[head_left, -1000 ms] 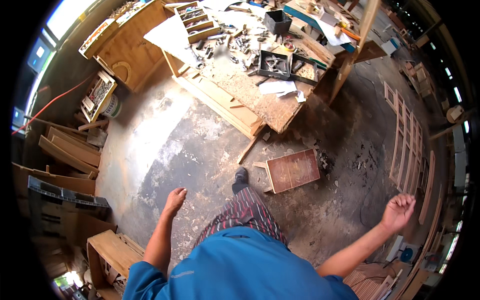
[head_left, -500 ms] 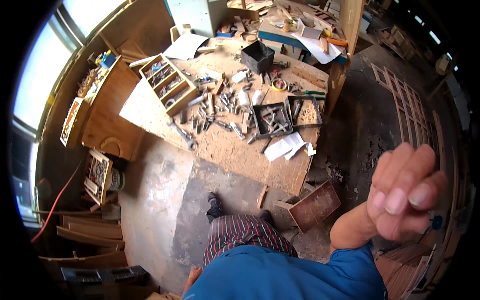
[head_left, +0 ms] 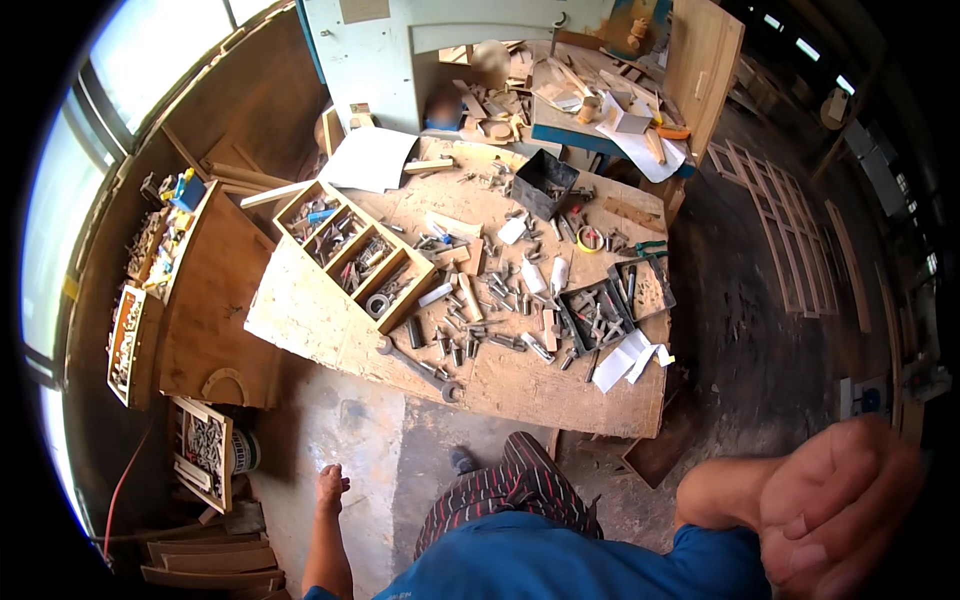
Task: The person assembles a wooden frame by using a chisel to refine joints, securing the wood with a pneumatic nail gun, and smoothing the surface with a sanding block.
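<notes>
My right hand [head_left: 840, 505] is raised close to the camera at the lower right, its fingers curled in and nothing visible in them. Low on the left, my left hand [head_left: 331, 490] hangs over the floor with loosely bent fingers, apart from everything and holding nothing. Ahead stands a wooden workbench [head_left: 560, 405]. On it lie a divided wooden tray [head_left: 378, 322] of small tools, a large wrench [head_left: 418, 370], and many loose metal bits [head_left: 470, 345]. Two black bins with metal parts sit at its right: an open bin [head_left: 590, 318] and a shallower box [head_left: 655, 290]. Neither hand touches the bench.
White paper sheets [head_left: 625, 362] lie near the bench's right corner; a black square bin [head_left: 543, 185] stands farther back. At left is a wooden cabinet [head_left: 220, 320] and a box of hardware [head_left: 203, 450]. Wooden lattice frames [head_left: 785, 230] lie on the right. A small brown board [head_left: 655, 458] is by the bench.
The bench now appears closer and shifted right. My left hand has swung out forward from beside my body. My right hand sits lower in view, still curled.
</notes>
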The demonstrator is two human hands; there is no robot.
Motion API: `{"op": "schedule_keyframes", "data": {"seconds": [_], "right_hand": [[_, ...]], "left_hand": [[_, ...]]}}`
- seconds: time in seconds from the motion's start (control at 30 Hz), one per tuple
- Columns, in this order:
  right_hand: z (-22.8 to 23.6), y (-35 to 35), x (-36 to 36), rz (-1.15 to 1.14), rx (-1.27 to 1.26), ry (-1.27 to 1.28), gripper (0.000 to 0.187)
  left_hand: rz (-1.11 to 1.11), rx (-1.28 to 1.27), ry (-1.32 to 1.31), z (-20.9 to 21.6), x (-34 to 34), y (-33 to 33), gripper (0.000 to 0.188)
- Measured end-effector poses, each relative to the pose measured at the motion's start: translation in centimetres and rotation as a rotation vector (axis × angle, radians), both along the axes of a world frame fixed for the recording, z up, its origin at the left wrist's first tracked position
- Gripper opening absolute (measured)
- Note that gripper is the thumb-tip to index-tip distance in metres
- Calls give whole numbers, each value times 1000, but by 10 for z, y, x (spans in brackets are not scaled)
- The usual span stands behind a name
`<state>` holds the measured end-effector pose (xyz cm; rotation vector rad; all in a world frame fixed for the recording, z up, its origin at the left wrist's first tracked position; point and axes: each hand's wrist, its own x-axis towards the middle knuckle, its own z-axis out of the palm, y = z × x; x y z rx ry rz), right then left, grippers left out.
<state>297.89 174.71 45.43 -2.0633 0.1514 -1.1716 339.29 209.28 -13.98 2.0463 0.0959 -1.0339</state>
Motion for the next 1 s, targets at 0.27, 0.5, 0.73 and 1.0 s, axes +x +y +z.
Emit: {"op": "schedule_keyframes", "data": {"seconds": [0.27,0.5,0.73,1.0], "right_hand": [[-45,-58,39,187,-115,-265,13],[-130,-142,101,-18,195,-566,11],[-368,-204,94,-713,1013,158,14],[-585,-144,-114,-1433,761,587,30]], "left_hand": [[-82,111,131,-17,4,-2,39],[-1144,227,-405,-52,-30,86,44],[-698,458,-29,-36,19,72,44],[-265,219,168,23,102,-123,45]]}}
